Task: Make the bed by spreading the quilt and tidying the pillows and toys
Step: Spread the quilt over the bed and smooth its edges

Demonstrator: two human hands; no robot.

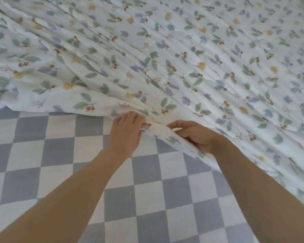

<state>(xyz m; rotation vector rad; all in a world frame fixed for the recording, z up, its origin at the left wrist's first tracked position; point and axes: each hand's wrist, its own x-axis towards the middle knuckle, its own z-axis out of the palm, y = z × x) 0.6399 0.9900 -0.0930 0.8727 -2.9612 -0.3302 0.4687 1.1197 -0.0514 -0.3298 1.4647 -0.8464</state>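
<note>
Head view: both hands (pixel 162 134) seemingly pinching quilt (pixel 165 58) edge; forearms outstretched

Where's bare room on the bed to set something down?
The checked sheet lies bare left of the left hand and between the forearms. The leaf-print quilt covers everything beyond and to the right; both hands, the right hand included, crowd its edge.

The quilt (pixel 165 55) is lying spread over the upper and right parts of the bed, a white cloth printed with green and blue leaves, yellow leaves and brown acorns. It is running in long diagonal creases that are fanning out from its near edge, where the fabric is bunching into a raised fold. Its lower left border is lying on a blue and white checked sheet (pixel 60 163)
</note>
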